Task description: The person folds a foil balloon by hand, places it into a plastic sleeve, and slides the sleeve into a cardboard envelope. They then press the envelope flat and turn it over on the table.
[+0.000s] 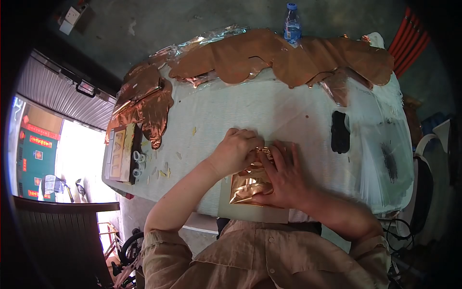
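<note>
A shiny gold foil piece (246, 185), creased and roughly rectangular, lies on a flat grey-beige sheet (236, 211) at the table's near edge. My left hand (239, 148) is closed at the foil's far end, its fingertips pinching the crumpled edge there. Across the foil's right side rests my right hand (286, 180), fingers stretched forward and apart, thumb toward the near edge of the foil. Both hands partly cover the foil, so its far right portion is hidden.
Flat copper-coloured foil pieces (226, 55) line the table's far edge, with crumpled ones (154, 113) at left. A box (122, 154), white rings (138, 164) and yellowish scraps sit at left. A black phone-like object (340, 132) lies right; a bottle (292, 24) stands behind.
</note>
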### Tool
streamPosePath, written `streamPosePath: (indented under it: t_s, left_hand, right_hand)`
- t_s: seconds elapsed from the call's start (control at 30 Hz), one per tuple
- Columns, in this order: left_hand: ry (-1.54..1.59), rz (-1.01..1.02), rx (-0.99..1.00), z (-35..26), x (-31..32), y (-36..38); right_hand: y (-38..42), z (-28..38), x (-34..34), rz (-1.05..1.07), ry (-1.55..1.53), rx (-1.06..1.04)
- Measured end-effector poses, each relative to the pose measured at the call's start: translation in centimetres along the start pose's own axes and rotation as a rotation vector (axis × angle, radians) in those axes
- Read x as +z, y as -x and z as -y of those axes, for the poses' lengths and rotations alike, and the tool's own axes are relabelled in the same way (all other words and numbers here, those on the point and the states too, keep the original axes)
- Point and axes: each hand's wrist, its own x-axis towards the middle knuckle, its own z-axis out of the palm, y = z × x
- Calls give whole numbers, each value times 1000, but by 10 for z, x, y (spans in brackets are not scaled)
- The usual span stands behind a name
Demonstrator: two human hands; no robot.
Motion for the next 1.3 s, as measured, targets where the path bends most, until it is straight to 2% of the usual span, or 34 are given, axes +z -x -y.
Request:
streamPosePath:
  t_s: [1.3]
  left_hand:
    - [105,133,-76,-6,-6,-10]
  right_hand:
    - [2,-2,4,-50,7,-18]
